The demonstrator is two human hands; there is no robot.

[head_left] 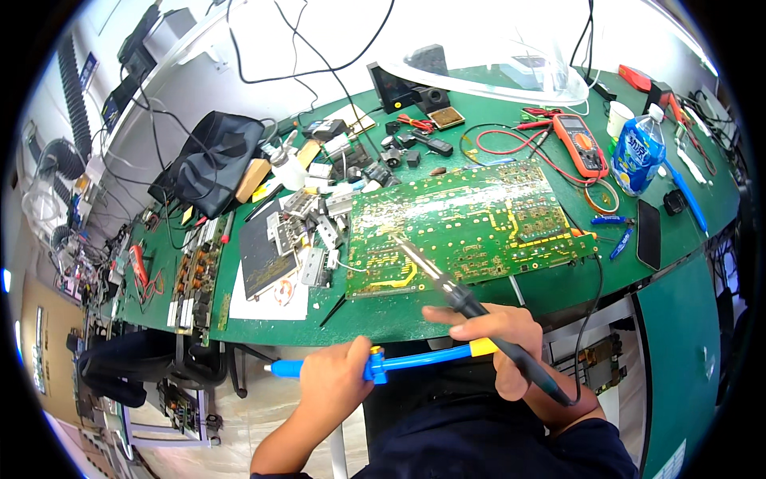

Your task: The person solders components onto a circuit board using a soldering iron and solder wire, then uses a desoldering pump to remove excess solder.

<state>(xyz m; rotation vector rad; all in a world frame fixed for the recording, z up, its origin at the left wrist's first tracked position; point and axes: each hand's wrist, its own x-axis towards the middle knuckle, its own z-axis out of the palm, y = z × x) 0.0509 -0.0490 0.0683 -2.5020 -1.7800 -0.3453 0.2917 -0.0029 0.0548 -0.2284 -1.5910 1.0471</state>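
Fingers of my left hand [339,382] are wrapped around the blue desoldering pump [383,363], held level in front of me, its yellow end touching my right hand [499,343]. Right fingers pinch the black soldering iron [463,299] like a pen; its tip rests on the big green circuit board [471,223] lying on the green bench [686,335]. Beyond the board I see an orange multimeter [581,144] and a blue bottle [638,156].
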